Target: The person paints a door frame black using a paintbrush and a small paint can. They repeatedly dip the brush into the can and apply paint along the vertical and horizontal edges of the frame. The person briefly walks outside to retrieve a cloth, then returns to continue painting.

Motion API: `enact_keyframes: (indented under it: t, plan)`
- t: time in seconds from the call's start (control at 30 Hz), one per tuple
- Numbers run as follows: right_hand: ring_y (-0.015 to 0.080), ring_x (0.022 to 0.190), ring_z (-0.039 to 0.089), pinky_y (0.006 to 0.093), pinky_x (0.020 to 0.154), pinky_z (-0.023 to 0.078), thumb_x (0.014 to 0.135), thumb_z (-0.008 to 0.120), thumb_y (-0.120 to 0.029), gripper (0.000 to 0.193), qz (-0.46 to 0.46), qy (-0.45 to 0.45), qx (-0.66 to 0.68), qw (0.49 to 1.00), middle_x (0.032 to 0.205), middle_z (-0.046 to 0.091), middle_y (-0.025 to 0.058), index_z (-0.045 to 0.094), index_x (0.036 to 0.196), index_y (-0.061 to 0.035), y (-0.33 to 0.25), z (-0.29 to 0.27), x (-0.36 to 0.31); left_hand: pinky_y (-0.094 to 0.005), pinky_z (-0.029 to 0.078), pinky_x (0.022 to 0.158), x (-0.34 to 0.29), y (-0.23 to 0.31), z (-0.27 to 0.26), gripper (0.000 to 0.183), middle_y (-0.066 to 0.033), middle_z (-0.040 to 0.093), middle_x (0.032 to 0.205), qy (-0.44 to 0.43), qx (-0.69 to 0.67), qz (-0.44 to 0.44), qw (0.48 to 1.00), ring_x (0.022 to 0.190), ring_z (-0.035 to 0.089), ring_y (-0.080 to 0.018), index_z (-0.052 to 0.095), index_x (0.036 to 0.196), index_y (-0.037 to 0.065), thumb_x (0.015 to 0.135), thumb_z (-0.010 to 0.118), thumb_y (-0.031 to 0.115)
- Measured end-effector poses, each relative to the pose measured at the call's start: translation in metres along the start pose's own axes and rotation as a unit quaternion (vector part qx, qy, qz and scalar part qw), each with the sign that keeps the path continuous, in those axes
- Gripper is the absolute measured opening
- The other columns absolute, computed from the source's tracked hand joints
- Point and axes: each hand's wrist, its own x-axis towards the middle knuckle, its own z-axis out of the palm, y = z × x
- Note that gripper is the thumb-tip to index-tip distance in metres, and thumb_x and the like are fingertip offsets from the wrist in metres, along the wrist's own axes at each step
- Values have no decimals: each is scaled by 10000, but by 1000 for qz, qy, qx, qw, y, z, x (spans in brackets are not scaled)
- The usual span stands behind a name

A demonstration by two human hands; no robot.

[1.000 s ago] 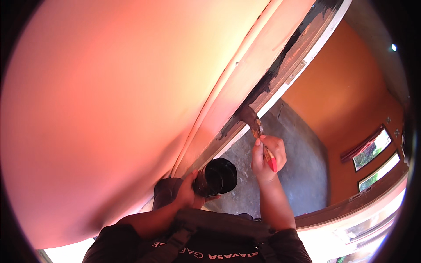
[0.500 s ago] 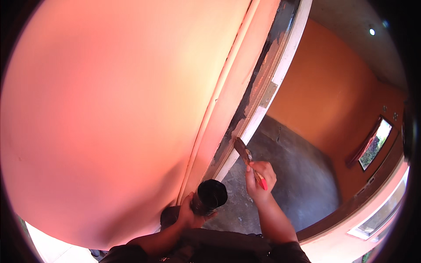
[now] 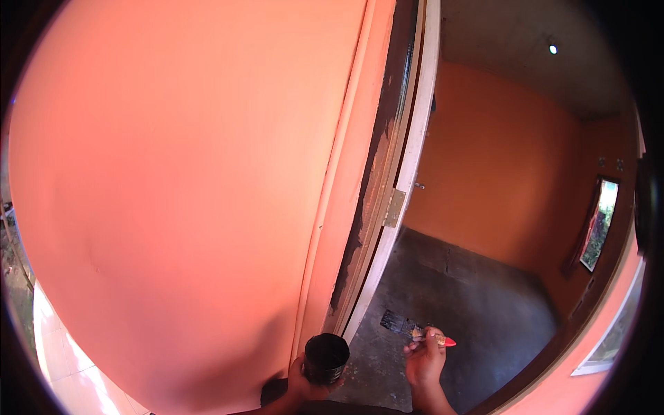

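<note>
Low in the middle, my left hand (image 3: 300,384) is wrapped round a dark, open-topped can (image 3: 327,354); what lies inside is too dark to make out. To its right, my right hand (image 3: 425,361) grips a paintbrush (image 3: 400,324) by its handle, which ends in a red tip. The brush lies nearly level, its dark bristles pointing left, apart from both the can and the door frame. Ahead stands the brown door frame (image 3: 370,197), with uneven dark paint along its left part. A white door edge (image 3: 413,131) with a metal hinge (image 3: 394,208) runs beside it.
A pink-orange wall (image 3: 187,187) fills the left side. Through the doorway are a grey floor (image 3: 477,290), an orange wall (image 3: 498,138) and a small window (image 3: 599,225). Pale tiles (image 3: 66,356) show at lower left.
My right hand has drawn the brush down and away from the frame, turning its bristles to the left. The can sits lower in view, and the whole view has shifted and turned.
</note>
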Motion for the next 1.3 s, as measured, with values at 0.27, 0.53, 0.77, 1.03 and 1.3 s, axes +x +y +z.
enact_keyframes:
  t: [0.27,0.53,0.77,1.03,1.3]
  plan:
    - [145,647,582,349,580,535,939,671,-177,126,3,-32,5,999,782,588,8,569,1001,-137,-16,-7,-2,-503,569,857,14,-19,33,647,-144,681,1155,174,-47,46,983,1014,664,-353,596,1306,145,882,453,613]
    - [170,657,624,364,598,557,943,640,-115,128,-45,-82,-8,996,791,610,47,564,1043,-89,-47,22,6,-473,578,815,30,-28,19,621,-138,694,1107,182,77,129,972,951,678,-313,617,1263,134,894,432,598]
    - [178,674,651,355,627,567,945,644,-120,153,-13,-141,4,990,767,650,75,600,1070,-41,-61,43,11,-596,450,931,17,-32,58,549,-120,547,1364,166,142,106,970,1210,536,-364,509,1361,186,965,314,513]
    - [175,787,665,338,659,565,972,603,-131,169,-43,-227,-27,973,918,641,60,592,1097,-18,-79,83,24,-627,409,970,14,-30,80,507,-99,550,1363,206,157,129,957,1231,531,-343,498,1357,204,975,362,508]
    - [121,912,585,290,820,453,988,595,-180,219,-96,-386,-222,890,1010,609,71,568,1114,-3,-97,121,24,-650,345,1039,0,-29,93,519,-99,555,1382,244,157,125,949,1284,519,-338,528,1353,185,971,408,515]
